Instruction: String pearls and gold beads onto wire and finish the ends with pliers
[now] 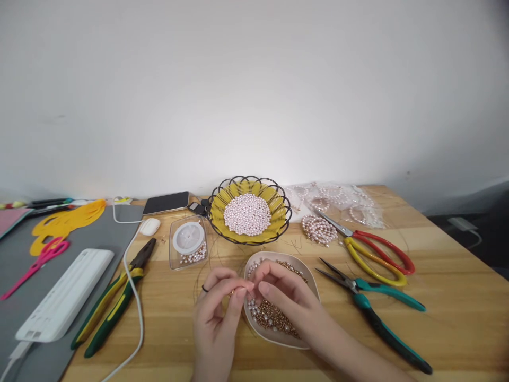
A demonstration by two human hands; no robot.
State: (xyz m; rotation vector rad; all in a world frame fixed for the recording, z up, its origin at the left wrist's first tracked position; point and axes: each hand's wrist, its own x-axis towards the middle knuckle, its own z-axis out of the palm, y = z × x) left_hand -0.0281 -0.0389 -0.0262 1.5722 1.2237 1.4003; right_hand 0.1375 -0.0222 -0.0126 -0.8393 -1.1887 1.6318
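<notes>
My left hand (218, 307) and my right hand (280, 294) meet fingertip to fingertip over the left rim of a pale shallow dish (314, 286) full of gold-linked pearl beads (274, 315). Both hands pinch something small and gold-coloured between thumb and fingers; it is too small to name. A dark ring sits on a left finger. Behind the dish stands a black wire basket (249, 209) with a yellow liner, heaped with loose pearls (247, 214).
On the wooden table lie teal needle-nose pliers (371, 305), red-and-yellow scissors (369, 249), bagged pearl strands (338, 204), a clear box with a thread spool (188, 241), green-yellow pliers (115, 297), a white cable (135, 307), a white power strip (66, 294), pink scissors (37, 260) and a phone (166, 202).
</notes>
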